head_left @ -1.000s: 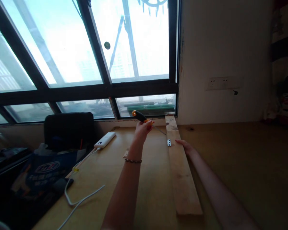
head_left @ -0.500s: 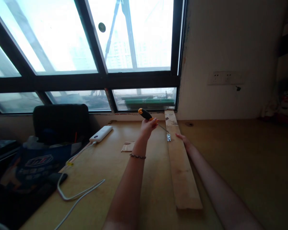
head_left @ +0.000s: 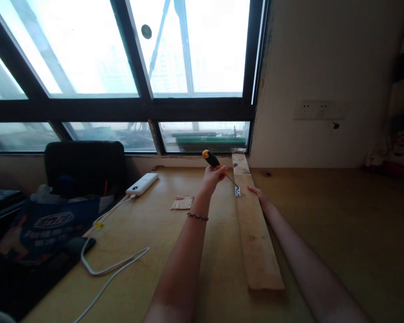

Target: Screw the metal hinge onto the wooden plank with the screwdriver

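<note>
Screwdriver (head_left: 211, 158) sits gripped in left fingers (head_left: 221, 170), thin metal shaft (head_left: 231, 180) slanting onto the shiny plate (head_left: 237, 193) on that long, knotted wooden plank (head_left: 257, 244), right hand (head_left: 264, 202) at its edge, grip unclear!

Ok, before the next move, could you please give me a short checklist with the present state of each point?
1. Screwdriver held by the left hand: ok.
2. Screwdriver's tip at the metal plate: ok, it meets the far end.
3. Tip seated in a screw: cannot tell, too small to see.
4. Board lying on the table: ok.
5. Right hand at the board's right edge: ok.
6. White cable apart from the board: ok.
</note>
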The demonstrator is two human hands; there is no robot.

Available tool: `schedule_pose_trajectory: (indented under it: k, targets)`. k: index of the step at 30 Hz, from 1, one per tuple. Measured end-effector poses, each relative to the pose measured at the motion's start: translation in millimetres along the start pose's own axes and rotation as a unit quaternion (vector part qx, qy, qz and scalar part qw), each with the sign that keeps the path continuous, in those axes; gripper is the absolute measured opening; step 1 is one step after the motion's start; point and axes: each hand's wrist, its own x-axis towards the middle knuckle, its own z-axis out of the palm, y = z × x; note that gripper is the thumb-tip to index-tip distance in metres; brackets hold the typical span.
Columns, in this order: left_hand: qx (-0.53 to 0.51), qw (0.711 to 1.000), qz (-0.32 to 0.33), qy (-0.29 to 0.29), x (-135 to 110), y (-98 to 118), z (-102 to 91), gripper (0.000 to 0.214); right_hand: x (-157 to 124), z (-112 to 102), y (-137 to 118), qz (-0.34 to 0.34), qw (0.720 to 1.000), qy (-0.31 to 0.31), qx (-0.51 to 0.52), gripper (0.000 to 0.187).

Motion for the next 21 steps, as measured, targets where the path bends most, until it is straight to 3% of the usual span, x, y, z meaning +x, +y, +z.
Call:
schedule_pose_trajectory:
  k: [8, 17, 21]
  targets:
    - [0.057, 0.998, 0.025, -0.002, -1.4, 1.0, 7.6, 0.025, 1.2, -1.3, 0.6, 0.003, 1.000, -0.005, 0.022, 0.037]
    - [0.179, 0.969, 0.164, -0.037, -4.2, -7.1, 25.6, 0.025, 5.9, -3.7, 1.8, -0.002, 0.999, -0.015, 0.043, 0.037]
    - [0.216, 0.955, 0.200, -0.024, -11.8, -6.4, 30.1, 0.026, 6.1, -4.1, 1.7, 0.002, 0.998, -0.022, 0.053, 0.037]
